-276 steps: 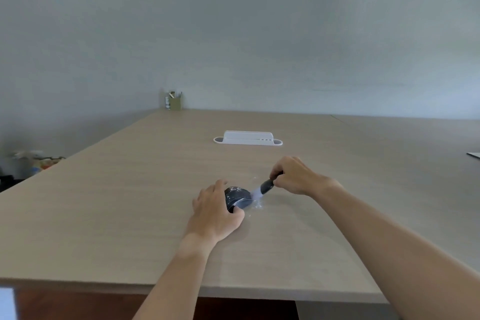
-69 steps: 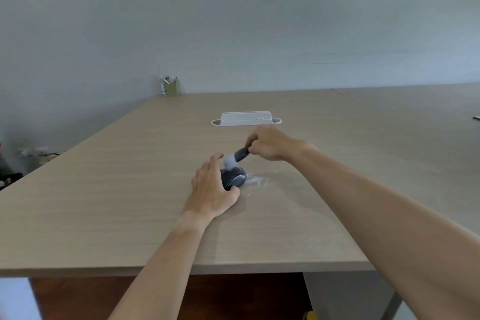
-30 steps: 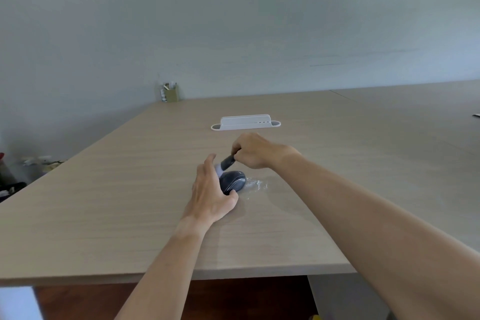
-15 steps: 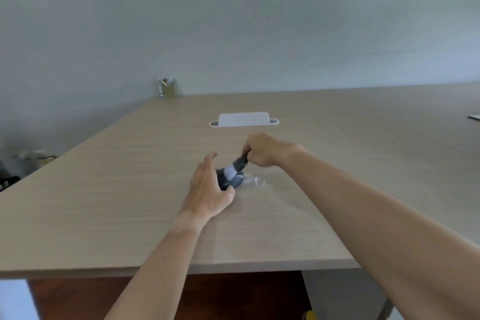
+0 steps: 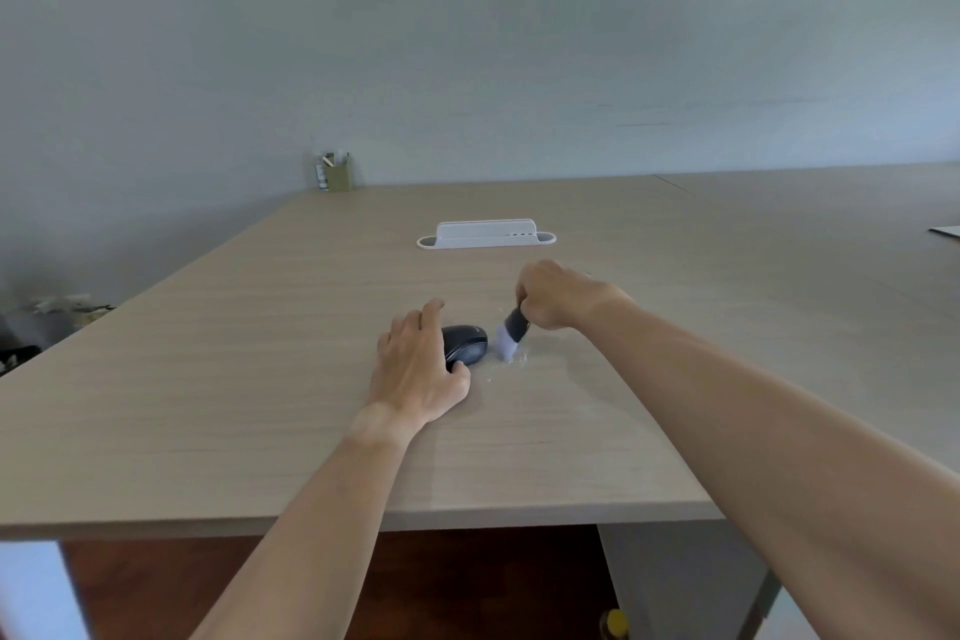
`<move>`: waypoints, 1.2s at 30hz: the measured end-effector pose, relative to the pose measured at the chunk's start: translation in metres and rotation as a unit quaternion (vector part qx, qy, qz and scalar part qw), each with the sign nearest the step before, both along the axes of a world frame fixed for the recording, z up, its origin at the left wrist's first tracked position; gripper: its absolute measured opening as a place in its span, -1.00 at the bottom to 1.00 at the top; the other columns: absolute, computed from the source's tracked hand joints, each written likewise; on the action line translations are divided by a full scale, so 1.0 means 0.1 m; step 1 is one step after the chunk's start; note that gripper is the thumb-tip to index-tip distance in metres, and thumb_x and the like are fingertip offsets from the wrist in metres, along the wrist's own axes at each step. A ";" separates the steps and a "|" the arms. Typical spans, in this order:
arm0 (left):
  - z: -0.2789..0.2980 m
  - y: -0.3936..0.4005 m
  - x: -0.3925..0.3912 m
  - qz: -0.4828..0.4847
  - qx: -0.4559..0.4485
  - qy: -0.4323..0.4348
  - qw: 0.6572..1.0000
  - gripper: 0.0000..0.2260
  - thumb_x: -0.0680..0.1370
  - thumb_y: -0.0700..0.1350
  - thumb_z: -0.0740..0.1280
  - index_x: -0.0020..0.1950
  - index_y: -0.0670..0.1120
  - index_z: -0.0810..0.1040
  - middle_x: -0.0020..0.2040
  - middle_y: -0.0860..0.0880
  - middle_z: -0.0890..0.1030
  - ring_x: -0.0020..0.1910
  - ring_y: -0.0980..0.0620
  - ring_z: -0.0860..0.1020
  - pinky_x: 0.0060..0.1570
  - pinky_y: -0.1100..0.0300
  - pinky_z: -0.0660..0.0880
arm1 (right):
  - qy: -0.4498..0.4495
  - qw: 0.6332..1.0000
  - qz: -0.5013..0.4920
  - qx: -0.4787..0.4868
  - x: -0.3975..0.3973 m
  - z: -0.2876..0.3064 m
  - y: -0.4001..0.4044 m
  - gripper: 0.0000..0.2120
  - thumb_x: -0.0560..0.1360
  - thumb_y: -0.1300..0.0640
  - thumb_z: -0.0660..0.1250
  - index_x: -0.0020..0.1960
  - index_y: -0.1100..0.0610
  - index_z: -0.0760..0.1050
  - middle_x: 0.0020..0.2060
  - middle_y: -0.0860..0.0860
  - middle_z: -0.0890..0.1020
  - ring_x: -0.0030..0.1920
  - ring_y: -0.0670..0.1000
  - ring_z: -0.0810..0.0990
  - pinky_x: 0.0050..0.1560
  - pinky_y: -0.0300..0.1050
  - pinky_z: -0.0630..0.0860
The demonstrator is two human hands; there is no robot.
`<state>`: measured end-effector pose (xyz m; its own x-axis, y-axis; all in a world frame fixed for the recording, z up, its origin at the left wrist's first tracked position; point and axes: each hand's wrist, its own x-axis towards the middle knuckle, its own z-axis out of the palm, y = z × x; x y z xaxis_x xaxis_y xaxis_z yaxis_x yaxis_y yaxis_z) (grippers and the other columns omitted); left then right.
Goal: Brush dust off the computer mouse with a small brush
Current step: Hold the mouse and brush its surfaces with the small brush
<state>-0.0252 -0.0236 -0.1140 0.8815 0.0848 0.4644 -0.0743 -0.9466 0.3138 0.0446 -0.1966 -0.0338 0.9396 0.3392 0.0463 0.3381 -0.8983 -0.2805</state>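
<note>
A dark computer mouse lies on the light wooden table. My left hand grips its left side, thumb at its near edge and fingers over the far side. My right hand is closed around the dark handle of a small brush. The pale bristles point down and touch the table just right of the mouse. A thin patch of whitish dust lies on the table under the bristles.
A white plastic holder stands further back on the table. A small pen cup sits at the far left corner against the wall. A sheet's corner shows at the right edge. The table's front edge runs below my forearms.
The brush has swept off the top of the mouse to the right and now touches the table beside it. My left hand has stayed on the mouse.
</note>
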 end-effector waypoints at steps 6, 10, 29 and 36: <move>0.01 0.03 0.06 -0.016 0.030 0.023 0.999 -0.58 0.44 -0.07 0.30 0.28 -0.13 0.43 0.18 -0.11 0.46 0.24 -0.16 0.39 0.25 0.05 0.30 | 0.006 0.991 0.028 0.129 0.01 0.04 0.03 -0.69 0.46 0.29 0.17 -0.01 0.16 0.68 0.01 0.16 0.67 0.08 0.18 0.57 0.01 -0.05 0.48; 0.01 0.01 0.10 -0.019 0.038 0.036 0.998 -0.69 0.43 -0.06 0.29 0.14 -0.14 0.47 0.09 -0.11 0.47 0.17 -0.16 0.40 0.20 0.07 0.33 | 0.023 0.991 0.057 0.119 -0.06 -0.07 0.13 -0.70 0.43 0.33 0.16 -0.22 0.06 0.61 -0.16 0.07 0.62 0.00 0.17 0.55 -0.13 -0.11 0.41; 0.32 0.26 0.12 -0.106 -0.206 0.183 0.955 -0.64 0.17 -0.14 0.44 -0.06 0.08 0.69 -0.14 -0.01 0.70 -0.12 -0.02 0.62 -0.12 0.14 0.49 | -0.036 0.999 -0.005 0.028 -0.10 -0.11 -0.07 -0.68 0.43 0.29 0.15 0.03 0.17 0.64 0.00 0.12 0.60 0.02 0.24 0.57 -0.05 -0.03 0.45; 0.20 0.27 0.05 -0.143 -0.194 0.117 0.963 -0.73 0.19 -0.11 0.38 -0.12 0.00 0.65 -0.24 -0.03 0.56 -0.21 -0.01 0.44 -0.16 0.17 0.35 | 0.006 0.991 0.079 0.106 -0.10 -0.10 -0.06 -0.70 0.45 0.31 0.20 -0.04 0.12 0.69 -0.14 0.03 0.59 -0.06 0.09 0.50 -0.16 -0.12 0.40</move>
<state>-0.0203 0.0034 -0.0937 0.9714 -0.0499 0.2323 -0.1988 -0.7060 0.6798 0.0350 -0.2022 -0.0440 0.8767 0.4654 0.1221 0.4652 -0.7551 -0.4620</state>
